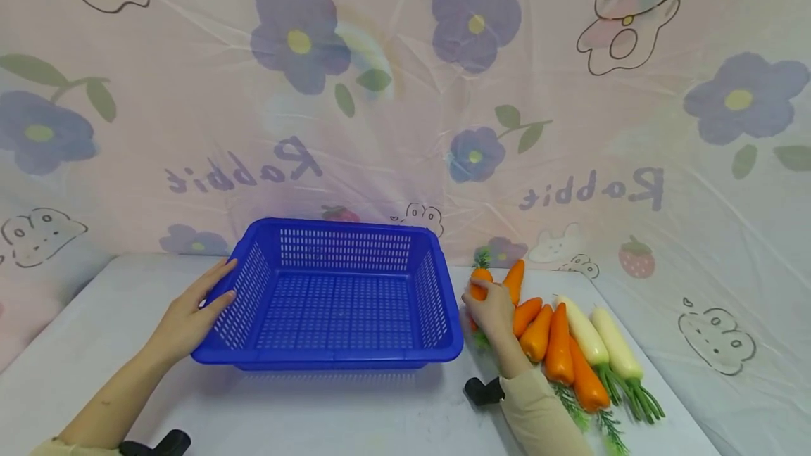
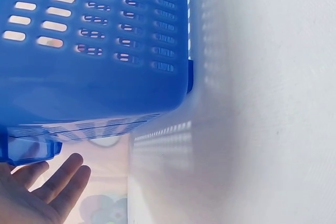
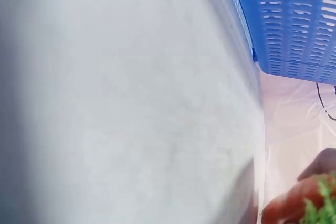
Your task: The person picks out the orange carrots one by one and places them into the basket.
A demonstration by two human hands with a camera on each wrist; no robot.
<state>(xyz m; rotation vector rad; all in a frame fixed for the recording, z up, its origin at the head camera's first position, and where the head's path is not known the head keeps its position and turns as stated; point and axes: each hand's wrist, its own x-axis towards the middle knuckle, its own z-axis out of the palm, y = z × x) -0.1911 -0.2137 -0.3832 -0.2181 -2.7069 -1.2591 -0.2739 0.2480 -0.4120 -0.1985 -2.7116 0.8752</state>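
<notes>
A blue plastic basket [image 1: 342, 355] with slotted walls stands on the white table. At its left rim is my left hand [image 1: 184, 319]; in the left wrist view, that hand's fingers [image 2: 68, 179] extend straight and spread beside the rim. To the right of the basket my right hand [image 1: 494, 312] grips an orange carrot [image 1: 479, 277], partly hidden by the fingers. Green leaves show above and below this hand. In the right wrist view the carrot [image 3: 291, 203] and its leaves [image 3: 320, 208] appear at the lower right corner.
Several more carrots [image 1: 559, 347] lie in a row right of my right hand, one [image 1: 515, 280] farther back. Beyond them lie two white radishes [image 1: 617, 347] with green stems. A cloth [image 1: 393, 125] printed with flowers and rabbits hangs behind the table [image 1: 355, 421].
</notes>
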